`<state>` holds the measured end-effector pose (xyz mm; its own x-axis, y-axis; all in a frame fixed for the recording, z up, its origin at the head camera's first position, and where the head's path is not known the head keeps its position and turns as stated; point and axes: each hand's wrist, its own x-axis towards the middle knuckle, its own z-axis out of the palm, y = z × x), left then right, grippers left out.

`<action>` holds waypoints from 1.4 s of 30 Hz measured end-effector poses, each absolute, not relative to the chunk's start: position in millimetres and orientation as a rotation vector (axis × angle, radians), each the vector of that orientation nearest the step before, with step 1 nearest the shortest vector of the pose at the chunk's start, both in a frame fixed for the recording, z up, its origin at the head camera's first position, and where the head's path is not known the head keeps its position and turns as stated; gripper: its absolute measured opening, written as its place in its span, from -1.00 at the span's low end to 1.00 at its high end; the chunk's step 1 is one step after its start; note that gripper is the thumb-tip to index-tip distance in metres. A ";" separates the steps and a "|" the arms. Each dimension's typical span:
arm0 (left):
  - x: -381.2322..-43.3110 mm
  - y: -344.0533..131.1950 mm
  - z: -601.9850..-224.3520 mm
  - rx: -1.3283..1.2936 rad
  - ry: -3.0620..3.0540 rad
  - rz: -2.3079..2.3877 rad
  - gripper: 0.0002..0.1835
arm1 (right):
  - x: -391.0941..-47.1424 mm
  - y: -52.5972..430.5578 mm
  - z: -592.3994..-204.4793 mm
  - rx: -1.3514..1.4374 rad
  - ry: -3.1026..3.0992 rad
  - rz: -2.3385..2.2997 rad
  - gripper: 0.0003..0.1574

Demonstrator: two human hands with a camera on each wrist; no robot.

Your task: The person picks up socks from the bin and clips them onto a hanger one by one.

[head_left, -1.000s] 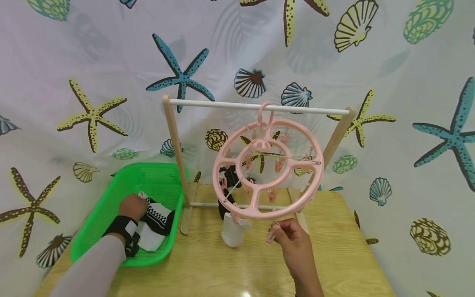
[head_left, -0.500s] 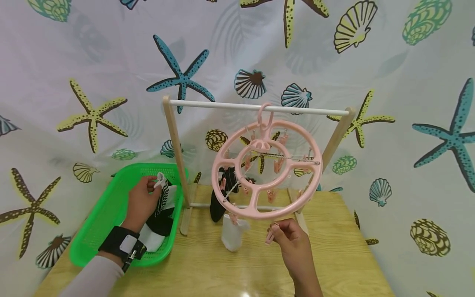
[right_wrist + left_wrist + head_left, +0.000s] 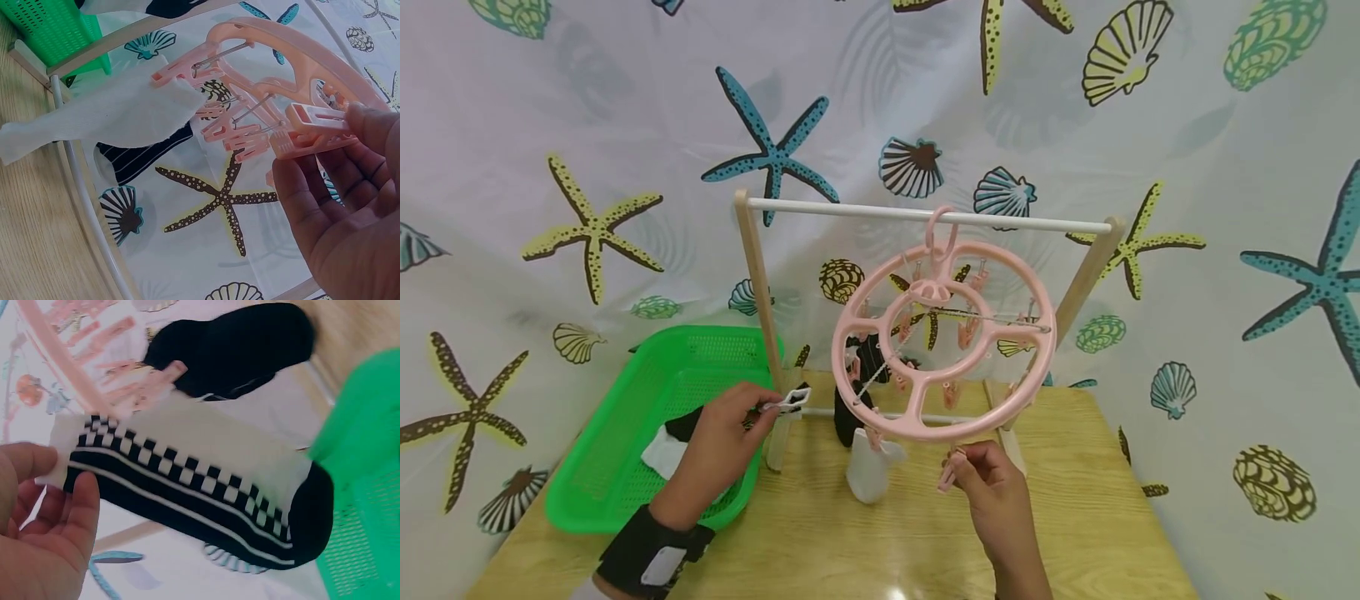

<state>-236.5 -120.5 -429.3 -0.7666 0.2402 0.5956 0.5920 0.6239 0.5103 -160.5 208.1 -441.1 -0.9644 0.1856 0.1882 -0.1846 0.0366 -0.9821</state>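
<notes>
My left hand pinches the cuff of a black-and-white checkered sock, whose body stretches out below the fingers in the left wrist view. Between the thumb and fingers of my right hand is a pink clothespin, at the near rim of a round pink drying hanger. A white sock hangs from the hanger just left of that hand, clipped by another pin. Dark socks hang farther back on the ring.
A green basket with black and white socks stands at the left of the wooden table. The hanger hooks over the white bar of a wooden-legged rack. A sea-patterned cloth covers the wall behind.
My left hand has lifted the checkered sock out of the basket and carried it right, past the basket's edge toward the hanger. My right hand stays at the clothespin.
</notes>
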 end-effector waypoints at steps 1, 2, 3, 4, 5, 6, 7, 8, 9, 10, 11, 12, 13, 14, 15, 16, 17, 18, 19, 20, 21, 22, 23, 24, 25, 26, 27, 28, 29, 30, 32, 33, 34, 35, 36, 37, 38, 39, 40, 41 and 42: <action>-233.3 -118.5 -427.6 -0.688 -2.350 -0.974 -0.81 | -160.8 207.8 -440.9 0.005 -2.047 2.015 -0.73; -230.5 -116.4 -426.3 -0.717 -2.332 -0.974 -0.80 | -160.9 207.6 -440.6 0.008 -2.044 2.016 -0.72; -227.6 -114.3 -425.3 -0.738 -2.318 -0.973 -0.79 | -161.0 207.4 -440.3 0.008 -2.043 2.017 -0.72; -224.7 -112.0 -424.3 -0.754 -2.307 -0.979 -0.78 | -160.9 207.2 -440.0 0.003 -2.045 2.017 -0.72; -221.7 -109.5 -423.4 -0.771 -2.298 -0.995 -0.78 | -160.9 207.2 -439.9 -0.005 -2.048 2.022 -0.73; -218.3 -107.0 -422.9 -0.782 -2.303 -1.011 -0.78 | -160.7 207.2 -439.8 -0.017 -2.053 2.027 -0.74; -214.9 -104.5 -422.5 -0.796 -2.313 -1.034 -0.77 | -160.5 207.3 -439.9 -0.028 -2.058 2.033 -0.74; -211.4 -102.0 -422.7 -0.802 -2.334 -1.060 -0.78 | -160.2 207.3 -440.0 -0.039 -2.065 2.035 -0.75; -208.1 -99.7 -423.1 -0.800 -2.360 -1.085 -0.79 | -159.9 207.4 -440.1 -0.049 -2.071 2.037 -0.75; -204.6 -97.7 -423.7 -0.790 -2.391 -1.121 -0.79 | -159.7 207.4 -440.3 -0.058 -2.073 2.038 -0.76; -201.1 -96.1 -424.8 -0.773 -2.425 -1.155 -0.79 | -159.7 207.3 -440.6 -0.063 -2.072 2.042 -0.77; -197.6 -94.8 -426.7 -0.751 -2.460 -1.196 -0.79 | -159.4 207.0 -440.8 -0.065 -2.069 2.045 -0.77; -194.1 -93.6 -428.6 -0.732 -2.485 -1.245 -0.80 | -159.3 206.6 -441.0 -0.062 -2.069 2.044 -0.77; -190.4 -92.5 -431.2 -0.705 -2.505 -1.296 -0.80 | -159.3 206.1 -441.4 -0.059 -2.067 2.045 -0.77; -186.6 -91.1 -433.6 -0.682 -2.517 -1.356 -0.81 | -159.2 205.7 -441.8 -0.056 -2.067 2.044 -0.77; -182.9 -89.2 -436.2 -0.666 -2.525 -1.410 -0.81 | -159.1 205.2 -442.0 -0.056 -2.065 2.046 -0.77; -179.8 -86.7 -438.9 -0.662 -2.526 -1.457 -0.83 | -158.7 204.7 -442.1 -0.052 -2.065 2.046 -0.76; -177.2 -83.4 -441.3 -0.663 -2.526 -1.502 -0.84 | -158.3 204.2 -442.0 -0.047 -2.067 2.038 -0.76; -175.0 -79.3 -443.4 -0.662 -2.530 -1.539 -0.85 | -158.1 203.8 -441.6 -0.043 -2.065 2.033 -0.75; -173.5 -74.6 -445.3 -0.663 -2.538 -1.569 -0.87 | -157.9 203.6 -441.3 -0.040 -2.060 2.028 -0.74; -172.4 -69.1 -447.1 -0.669 -2.547 -1.602 -0.88 | -157.8 203.3 -440.8 -0.036 -2.058 2.022 -0.73; -171.8 -63.3 -449.3 -0.682 -2.557 -1.628 -0.89 | -157.7 203.0 -440.3 -0.030 -2.056 2.016 -0.72; -171.6 -57.1 -451.5 -0.697 -2.567 -1.659 -0.90 | -157.8 202.7 -439.8 -0.022 -2.055 2.010 -0.71; -171.6 -50.7 -453.8 -0.708 -2.580 -1.699 -0.90 | -158.1 202.3 -439.4 -0.017 -2.053 2.006 -0.71; -171.7 -44.2 -456.5 -0.729 -2.589 -1.727 -0.90 | -158.6 202.2 -439.3 -0.011 -2.045 2.009 -0.71; -172.1 -37.8 -459.3 -0.753 -2.598 -1.760 -0.90 | -159.0 202.0 -439.3 -0.003 -2.045 2.003 -0.71; -172.6 -31.5 -462.0 -0.778 -2.603 -1.789 -0.90 | -159.4 201.8 -439.4 0.006 -2.043 1.999 -0.72; -173.2 -25.7 -464.6 -0.805 -2.601 -1.810 -0.89 | -159.7 201.7 -439.3 0.015 -2.041 1.996 -0.72; -173.9 -20.1 -466.7 -0.824 -2.598 -1.827 -0.89 | -160.0 201.7 -439.4 0.020 -2.039 1.992 -0.73; -174.7 -15.0 -468.5 -0.842 -2.594 -1.835 -0.89 | -160.2 201.8 -439.5 0.024 -2.041 1.981 -0.74; -176.0 -6.1 -471.0 -0.876 -2.582 -1.828 -0.90 | -160.6 202.0 -439.5 0.028 -2.050 1.960 -0.75; -176.3 -2.6 -471.6 -0.888 -2.576 -1.822 -0.90 | -160.6 202.0 -439.5 0.023 -2.056 1.953 -0.75; -176.5 0.5 -471.9 -0.900 -2.571 -1.811 -0.91 | -160.4 202.0 -439.3 0.014 -2.069 1.940 -0.76; -176.5 3.2 -472.0 -0.906 -2.571 -1.803 -0.91 | -160.1 201.9 -439.1 0.010 -2.082 1.926 -0.76; -176.4 5.6 -471.8 -0.915 -2.566 -1.791 -0.91 | -159.8 201.7 -438.9 0.007 -2.090 1.916 -0.76; -176.3 7.8 -471.3 -0.924 -2.556 -1.786 -0.91 | -159.3 201.5 -438.7 0.005 -2.098 1.907 -0.76; -176.2 9.8 -470.5 -0.930 -2.543 -1.789 -0.91 | -158.9 201.2 -438.4 0.002 -2.101 1.905 -0.76; -176.0 11.6 -469.5 -0.937 -2.529 -1.788 -0.91 | -158.6 200.9 -438.3 0.001 -2.106 1.899 -0.76; -175.9 13.4 -468.6 -0.942 -2.509 -1.791 -0.91 | -158.3 200.5 -438.0 0.003 -2.108 1.893 -0.77; -175.9 15.1 -467.6 -0.948 -2.487 -1.799 -0.91 | -158.1 200.1 -437.7 0.012 -2.101 1.898 -0.77; -176.1 16.8 -466.4 -0.953 -2.466 -1.800 -0.91 | -158.1 199.6 -437.6 0.021 -2.095 1.904 -0.77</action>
<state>-176.1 16.8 -466.4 -0.8211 0.4910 0.2911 0.4269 0.1896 0.8842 -158.1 199.6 -437.6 -0.9521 0.1948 0.2357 -0.2160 0.1172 -0.9693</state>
